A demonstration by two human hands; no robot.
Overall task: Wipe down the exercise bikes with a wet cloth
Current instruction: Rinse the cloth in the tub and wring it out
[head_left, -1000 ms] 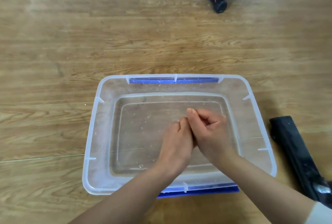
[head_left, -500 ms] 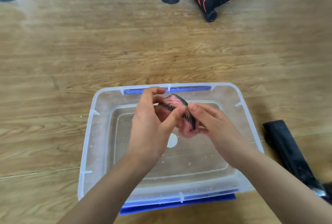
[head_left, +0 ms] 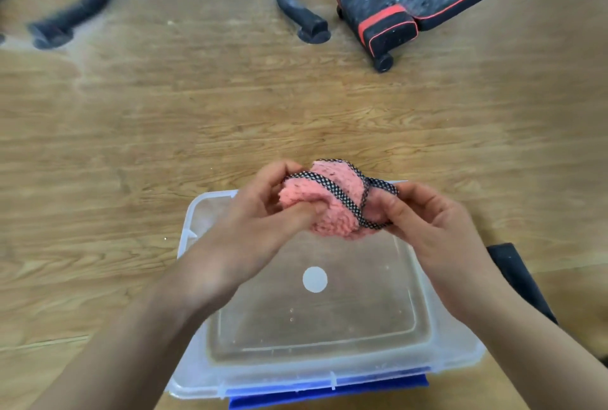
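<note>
While the pink cloth (head_left: 332, 179) is gripped by the left hand (head_left: 260, 222) and right hand (head_left: 427, 225) above a clear tub (head_left: 460, 357), wringing is judged under way; the exercise equipment (head_left: 378, 5) beyond is yet to be wiped.

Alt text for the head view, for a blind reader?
Left hand and right hand grip a bunched pink cloth with checked trim over a clear plastic tub on a wooden floor. Black-and-red gym equipment lies beyond.
</note>
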